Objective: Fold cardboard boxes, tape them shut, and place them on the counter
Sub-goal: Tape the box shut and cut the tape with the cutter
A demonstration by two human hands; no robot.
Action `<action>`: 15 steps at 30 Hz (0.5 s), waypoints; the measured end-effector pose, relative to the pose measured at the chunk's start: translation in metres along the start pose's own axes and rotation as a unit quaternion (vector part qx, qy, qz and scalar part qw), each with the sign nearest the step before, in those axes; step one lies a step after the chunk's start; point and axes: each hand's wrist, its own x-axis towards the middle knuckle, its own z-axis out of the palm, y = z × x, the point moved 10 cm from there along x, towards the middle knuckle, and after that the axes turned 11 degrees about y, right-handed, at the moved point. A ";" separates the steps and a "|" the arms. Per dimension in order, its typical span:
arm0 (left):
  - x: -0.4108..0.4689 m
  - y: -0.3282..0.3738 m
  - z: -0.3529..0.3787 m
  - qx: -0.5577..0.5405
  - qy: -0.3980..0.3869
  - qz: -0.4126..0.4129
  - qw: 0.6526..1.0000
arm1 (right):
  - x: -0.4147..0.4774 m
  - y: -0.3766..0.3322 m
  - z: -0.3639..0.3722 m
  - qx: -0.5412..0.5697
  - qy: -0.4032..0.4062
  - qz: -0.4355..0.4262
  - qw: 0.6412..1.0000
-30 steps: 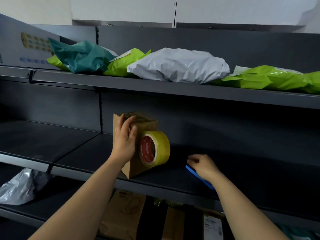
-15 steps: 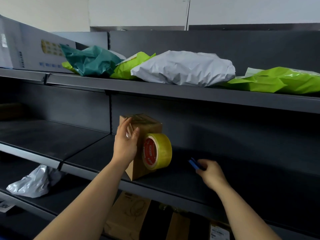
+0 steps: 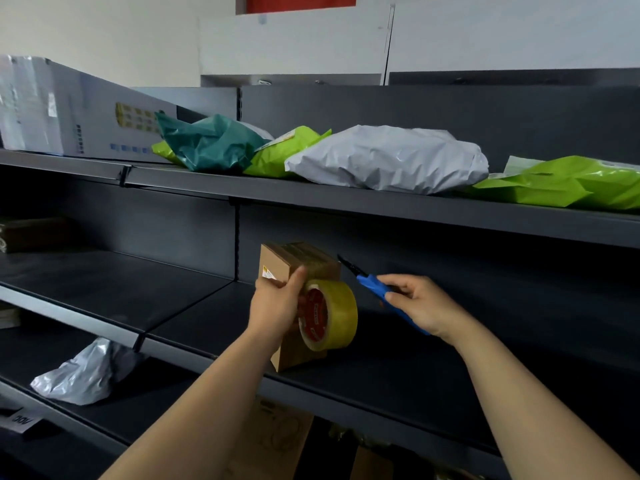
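A small brown cardboard box (image 3: 277, 263) stands on the dark middle shelf (image 3: 398, 362), with clear tape across its top. A roll of yellowish tape with a red core (image 3: 329, 315) hangs against the box's right side. My left hand (image 3: 277, 304) grips the box's front face, its thumb by the roll. My right hand (image 3: 420, 303) holds blue-handled scissors (image 3: 374, 284) lifted off the shelf, the dark blades pointing up and left toward the box's top right corner.
The upper shelf (image 3: 346, 199) carries green, teal and grey mailer bags (image 3: 388, 159) and a large white carton (image 3: 69, 116). A crumpled grey bag (image 3: 81, 374) lies on the lower left shelf. Flat cardboard (image 3: 273, 438) stands below the shelf edge.
My right hand picked the blue scissors up off the shelf and raised them toward the box. My left hand shifted its grip on the box. The view tilted upward.
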 end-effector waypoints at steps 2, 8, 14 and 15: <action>-0.009 0.000 0.008 0.010 -0.023 -0.021 0.999 | 0.003 -0.001 0.003 -0.010 -0.003 -0.006 1.000; -0.019 0.000 0.027 0.011 -0.055 -0.042 0.998 | 0.008 -0.005 -0.003 -0.028 0.029 -0.009 0.999; -0.012 -0.008 0.025 -0.070 -0.095 -0.118 0.986 | 0.011 -0.030 -0.010 -0.131 0.099 -0.085 0.983; -0.009 -0.009 0.022 -0.069 -0.096 -0.122 0.985 | 0.010 -0.034 -0.007 -0.145 0.101 -0.089 0.980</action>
